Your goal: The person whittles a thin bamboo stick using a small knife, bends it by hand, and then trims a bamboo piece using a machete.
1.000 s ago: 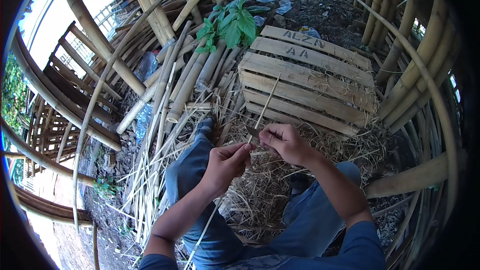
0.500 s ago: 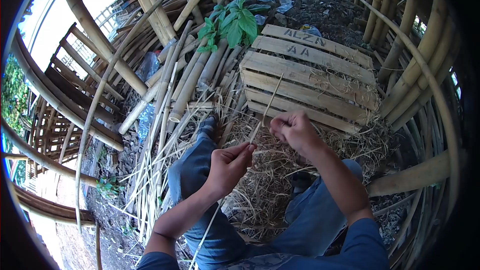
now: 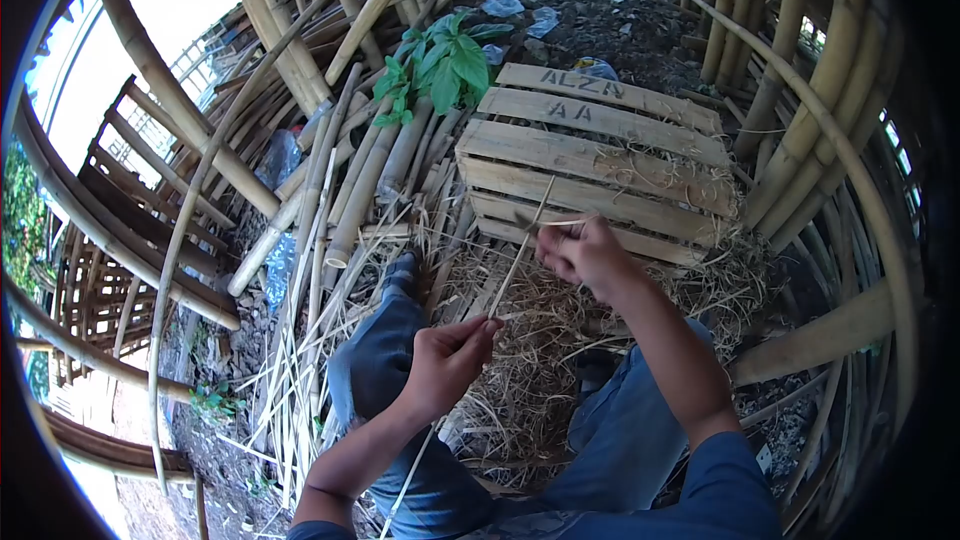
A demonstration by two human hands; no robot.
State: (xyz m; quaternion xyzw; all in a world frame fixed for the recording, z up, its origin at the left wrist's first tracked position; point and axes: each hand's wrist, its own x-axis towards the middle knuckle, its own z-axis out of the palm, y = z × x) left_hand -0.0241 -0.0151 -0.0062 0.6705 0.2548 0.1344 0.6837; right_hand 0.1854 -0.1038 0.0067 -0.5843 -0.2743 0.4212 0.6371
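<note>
My left hand (image 3: 450, 362) is closed in a pinch around a long, thin bamboo strip (image 3: 516, 262). The strip slants up and away beyond the fingers, and its tail (image 3: 410, 480) hangs down past my left leg. Farther up the strip, my right hand (image 3: 580, 258) is closed in a fist on what looks like a small knife (image 3: 526, 222). Only a short dark blade shows, against the strip; the handle is hidden in the fist. A thin pale shaving (image 3: 568, 223) stands out by the right fingers.
A slatted wooden crate (image 3: 590, 155) with black lettering lies ahead. Curly shavings (image 3: 530, 380) cover the ground between my legs. Bamboo poles (image 3: 375, 175) and loose pale strips (image 3: 290, 390) lie to the left, near a green leafy plant (image 3: 440, 65). Bamboo uprights (image 3: 800, 70) stand at right.
My right hand stays closed near the upper strip and has turned slightly; the dark blade and a pale shaving now show beside it. My left hand keeps its pinch. The view has shifted slightly.
</note>
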